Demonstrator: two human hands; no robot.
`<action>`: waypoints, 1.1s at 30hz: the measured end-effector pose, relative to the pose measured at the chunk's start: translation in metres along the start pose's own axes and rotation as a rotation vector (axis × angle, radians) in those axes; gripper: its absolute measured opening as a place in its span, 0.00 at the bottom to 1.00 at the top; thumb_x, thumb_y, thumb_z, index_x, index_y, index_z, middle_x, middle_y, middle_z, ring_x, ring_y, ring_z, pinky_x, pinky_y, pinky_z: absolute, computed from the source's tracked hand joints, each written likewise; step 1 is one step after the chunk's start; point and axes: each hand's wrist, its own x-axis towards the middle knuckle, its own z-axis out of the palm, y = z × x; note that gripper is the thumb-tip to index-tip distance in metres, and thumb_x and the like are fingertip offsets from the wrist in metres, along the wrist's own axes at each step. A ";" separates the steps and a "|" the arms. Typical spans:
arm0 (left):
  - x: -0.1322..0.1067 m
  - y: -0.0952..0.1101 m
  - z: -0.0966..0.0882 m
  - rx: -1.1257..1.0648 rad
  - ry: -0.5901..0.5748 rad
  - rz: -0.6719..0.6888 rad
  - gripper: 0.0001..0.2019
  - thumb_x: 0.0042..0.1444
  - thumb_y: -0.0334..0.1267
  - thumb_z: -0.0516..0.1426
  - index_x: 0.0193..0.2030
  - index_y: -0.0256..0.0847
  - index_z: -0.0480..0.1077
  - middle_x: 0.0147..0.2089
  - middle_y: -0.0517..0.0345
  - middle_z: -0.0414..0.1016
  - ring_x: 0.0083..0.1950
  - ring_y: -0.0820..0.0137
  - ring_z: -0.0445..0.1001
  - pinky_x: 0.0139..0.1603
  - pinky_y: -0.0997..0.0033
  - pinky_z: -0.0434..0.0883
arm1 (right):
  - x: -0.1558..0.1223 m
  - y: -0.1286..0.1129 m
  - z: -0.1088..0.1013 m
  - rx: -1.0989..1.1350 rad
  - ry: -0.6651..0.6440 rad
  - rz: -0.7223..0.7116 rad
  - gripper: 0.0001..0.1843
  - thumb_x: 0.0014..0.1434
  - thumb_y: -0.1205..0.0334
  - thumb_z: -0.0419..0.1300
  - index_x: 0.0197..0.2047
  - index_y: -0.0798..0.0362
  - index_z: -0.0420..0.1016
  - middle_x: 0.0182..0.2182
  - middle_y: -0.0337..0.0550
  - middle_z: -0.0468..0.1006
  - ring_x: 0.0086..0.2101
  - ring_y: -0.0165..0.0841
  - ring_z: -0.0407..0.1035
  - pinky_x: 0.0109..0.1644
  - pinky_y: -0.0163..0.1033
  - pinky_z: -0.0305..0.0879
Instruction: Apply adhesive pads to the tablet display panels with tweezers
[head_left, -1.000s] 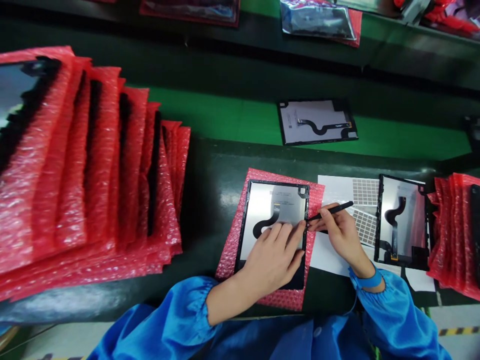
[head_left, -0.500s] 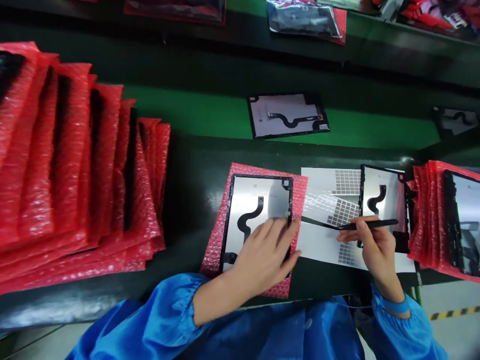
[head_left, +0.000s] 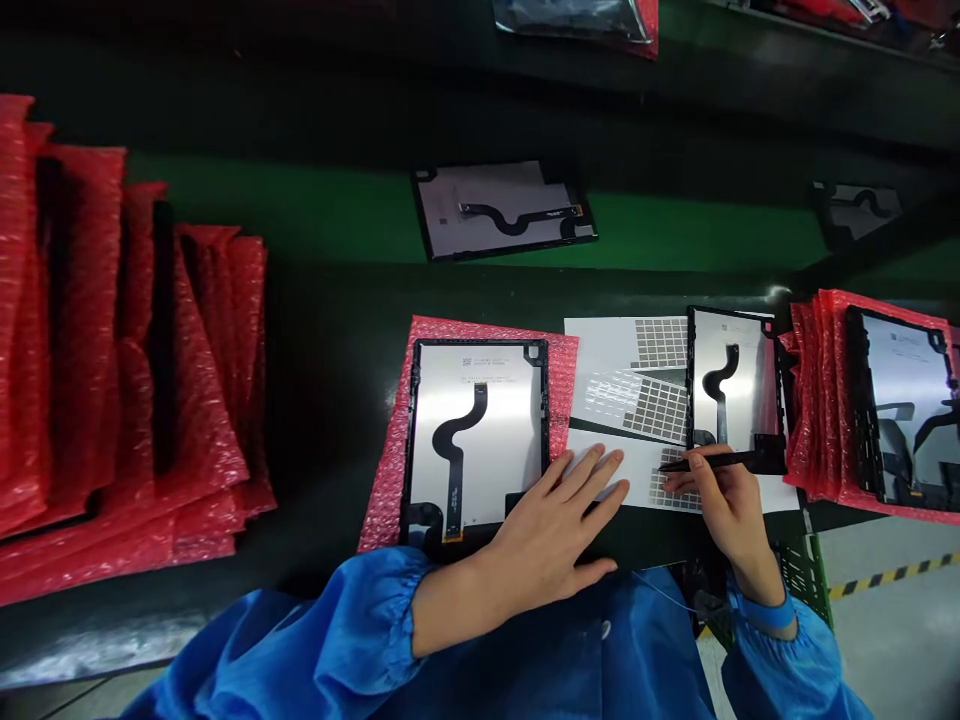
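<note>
A screen panel (head_left: 480, 430) with a black flex cable lies face down on a red bubble-wrap pouch (head_left: 559, 375) in front of me. My left hand (head_left: 559, 525) rests open, fingers spread flat on the white sticker sheet (head_left: 600, 345) just right of the panel. My right hand (head_left: 724, 510) is closed on black tweezers (head_left: 720, 460), whose tip touches the grid of small grey stickers (head_left: 660, 405) on that sheet. A second panel (head_left: 731, 385) lies over the sheet's right side.
A tall fanned stack of red pouches (head_left: 112, 350) fills the left. More red pouches with a panel (head_left: 892, 400) sit at the right. Another panel (head_left: 502, 210) lies on the green belt (head_left: 697, 235) behind. Floor with hazard tape (head_left: 892, 575) shows at the lower right.
My left hand slid off the panel to the right onto the sticker sheet. My right hand carried the tweezers from the panel's edge to the sticker grid. The camera turned right.
</note>
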 end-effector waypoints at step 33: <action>-0.055 -0.075 -0.048 0.123 -0.149 -0.348 0.50 0.58 0.73 0.58 0.71 0.27 0.65 0.34 0.45 0.85 0.30 0.54 0.83 0.76 0.44 0.54 | 0.073 -0.120 0.233 0.051 -0.466 -0.124 0.24 0.70 0.37 0.60 0.45 0.52 0.75 0.31 0.47 0.87 0.30 0.39 0.84 0.34 0.40 0.83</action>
